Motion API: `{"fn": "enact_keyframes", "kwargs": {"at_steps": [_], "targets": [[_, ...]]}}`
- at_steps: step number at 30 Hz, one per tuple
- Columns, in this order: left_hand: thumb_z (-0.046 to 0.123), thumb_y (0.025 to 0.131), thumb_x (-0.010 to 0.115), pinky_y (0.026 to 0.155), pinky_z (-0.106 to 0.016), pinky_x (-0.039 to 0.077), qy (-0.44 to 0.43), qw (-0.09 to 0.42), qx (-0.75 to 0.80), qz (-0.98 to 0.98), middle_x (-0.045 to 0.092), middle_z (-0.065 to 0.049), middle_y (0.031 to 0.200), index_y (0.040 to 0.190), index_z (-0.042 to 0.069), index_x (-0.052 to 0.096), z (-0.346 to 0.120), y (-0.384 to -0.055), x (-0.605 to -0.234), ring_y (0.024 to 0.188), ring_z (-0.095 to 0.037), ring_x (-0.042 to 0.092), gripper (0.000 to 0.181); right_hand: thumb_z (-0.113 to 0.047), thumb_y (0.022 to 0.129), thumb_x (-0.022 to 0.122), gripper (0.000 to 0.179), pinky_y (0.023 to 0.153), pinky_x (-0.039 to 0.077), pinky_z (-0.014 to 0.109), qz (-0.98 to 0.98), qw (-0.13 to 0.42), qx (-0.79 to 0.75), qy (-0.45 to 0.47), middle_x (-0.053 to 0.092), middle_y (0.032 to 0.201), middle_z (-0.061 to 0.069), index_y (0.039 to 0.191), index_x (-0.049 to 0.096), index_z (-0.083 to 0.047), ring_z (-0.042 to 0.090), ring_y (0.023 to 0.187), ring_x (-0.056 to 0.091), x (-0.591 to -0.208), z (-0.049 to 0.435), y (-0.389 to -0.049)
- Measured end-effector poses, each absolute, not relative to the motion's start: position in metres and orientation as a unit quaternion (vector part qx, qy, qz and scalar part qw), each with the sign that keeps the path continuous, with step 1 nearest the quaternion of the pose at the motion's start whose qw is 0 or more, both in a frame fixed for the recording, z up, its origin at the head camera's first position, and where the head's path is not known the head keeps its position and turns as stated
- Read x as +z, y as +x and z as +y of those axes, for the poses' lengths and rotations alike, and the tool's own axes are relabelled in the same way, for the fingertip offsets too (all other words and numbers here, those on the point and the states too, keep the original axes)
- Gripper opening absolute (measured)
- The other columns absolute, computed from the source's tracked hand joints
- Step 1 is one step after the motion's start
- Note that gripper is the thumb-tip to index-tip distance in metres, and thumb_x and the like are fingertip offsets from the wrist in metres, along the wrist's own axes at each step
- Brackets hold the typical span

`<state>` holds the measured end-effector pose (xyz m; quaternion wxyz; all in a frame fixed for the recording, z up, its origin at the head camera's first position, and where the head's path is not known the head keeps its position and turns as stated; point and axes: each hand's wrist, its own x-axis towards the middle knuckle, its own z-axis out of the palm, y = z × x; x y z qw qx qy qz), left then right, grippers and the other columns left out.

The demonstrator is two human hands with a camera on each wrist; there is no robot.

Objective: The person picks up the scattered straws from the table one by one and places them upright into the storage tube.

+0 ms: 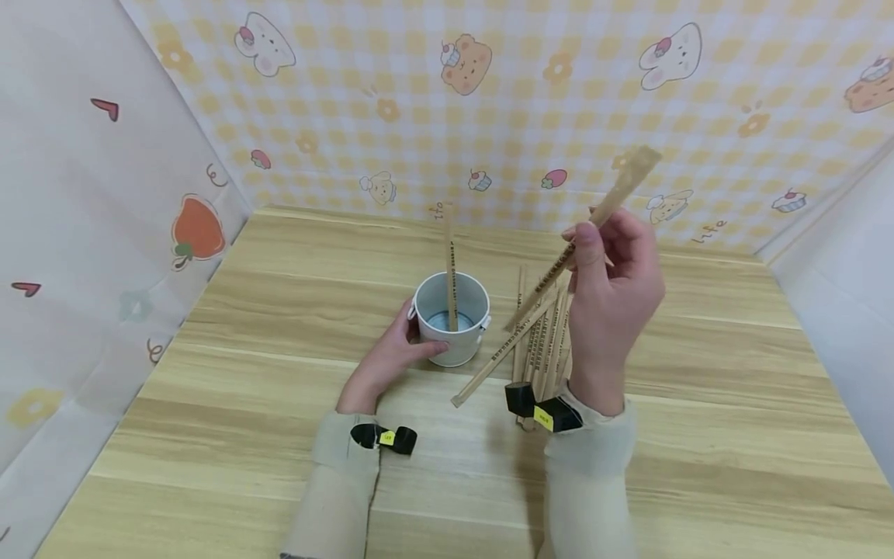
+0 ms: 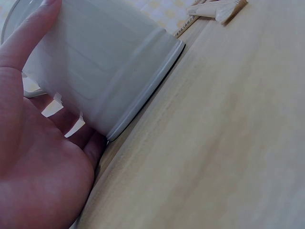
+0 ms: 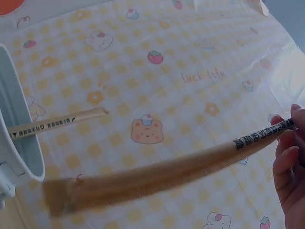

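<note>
A small white metal bucket (image 1: pixel 462 351) stands on the table, with one paper-wrapped straw (image 1: pixel 450 260) leaning upright inside it. My left hand (image 1: pixel 391 353) grips the bucket from its left side, thumb across the front and fingers behind, as the left wrist view also shows. Up in the air to the right, my right hand (image 1: pixel 621 291) pinches another brown wrapped straw (image 1: pixel 550 281) near its middle, held at a slant. Its lower end points down toward the bucket's right side. Below that hand lies a loose pile of wrapped straws (image 1: pixel 534 345), partly hidden by the wrist.
One straw (image 1: pixel 482 380) lies diagonally across the pile, its end toward the bucket. The wood-grain table (image 1: pixel 230 411) meets a yellow checked cloth backdrop (image 1: pixel 335 78) behind, with pale printed cloth at the left. Small handle lugs stick out from the bucket's sides.
</note>
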<state>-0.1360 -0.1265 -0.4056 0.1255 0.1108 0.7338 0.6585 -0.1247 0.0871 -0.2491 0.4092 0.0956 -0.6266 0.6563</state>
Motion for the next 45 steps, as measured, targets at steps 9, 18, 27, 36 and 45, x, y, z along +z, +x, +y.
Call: {"fn": "enact_keyframes", "kwargs": {"at_steps": [9, 18, 27, 36, 45], "targets": [[0.017, 0.074, 0.073, 0.105, -0.038, 0.021, 0.116, 0.122, 0.663, 0.730, 0.027, -0.011, 0.140, 0.141, 0.019, 0.018, -0.127, -0.136, -0.405, 0.129, -0.027, 0.025, 0.087, -0.009, 0.084, 0.060, 0.022, 0.040, 0.040, 0.018, -0.640, 0.367, 0.665, 0.115, 0.060, 0.082, 0.016, 0.097, 0.057, 0.009, 0.018, 0.060, 0.052, -0.254, 0.077, -0.129], [0.015, 0.073, 0.073, 0.105, -0.039, 0.022, 0.120, 0.122, 0.667, 0.725, 0.027, -0.012, 0.140, 0.142, 0.019, 0.017, -0.127, -0.136, -0.406, 0.128, -0.028, 0.026, 0.088, -0.026, 0.086, 0.058, 0.026, 0.052, 0.046, 0.023, -0.772, 0.245, 0.573, 0.127, 0.062, 0.091, 0.000, 0.106, 0.060, -0.009, 0.011, 0.073, 0.056, -0.306, 0.067, -0.165], [0.015, 0.074, 0.072, 0.104, -0.040, 0.022, 0.131, 0.118, 0.667, 0.724, 0.027, -0.015, 0.140, 0.143, 0.017, 0.015, -0.127, -0.138, -0.407, 0.128, -0.031, 0.027, 0.089, -0.031, 0.087, 0.057, 0.026, 0.060, 0.044, 0.026, -0.852, 0.175, 0.479, 0.120, 0.062, 0.088, 0.000, 0.102, 0.061, -0.010, 0.011, 0.078, 0.053, -0.335, 0.058, -0.181], [0.019, 0.073, 0.073, 0.104, -0.037, 0.023, 0.120, 0.119, 0.662, 0.730, 0.028, -0.008, 0.140, 0.142, 0.024, 0.017, -0.128, -0.141, -0.412, 0.128, -0.025, 0.028, 0.089, -0.031, 0.087, 0.056, 0.025, 0.061, 0.042, 0.027, -0.878, 0.127, 0.452, 0.095, 0.058, 0.088, -0.001, 0.099, 0.061, -0.010, 0.014, 0.078, 0.049, -0.344, 0.055, -0.187], [0.019, 0.074, 0.073, 0.104, -0.039, 0.023, 0.124, 0.119, 0.665, 0.727, 0.027, -0.009, 0.141, 0.142, 0.022, 0.017, -0.128, -0.139, -0.410, 0.128, -0.027, 0.027, 0.088, -0.031, 0.086, 0.058, 0.022, 0.063, 0.042, 0.027, -0.895, 0.106, 0.419, 0.114, 0.058, 0.091, -0.004, 0.100, 0.064, -0.015, 0.015, 0.080, 0.050, -0.354, 0.050, -0.190]]}}
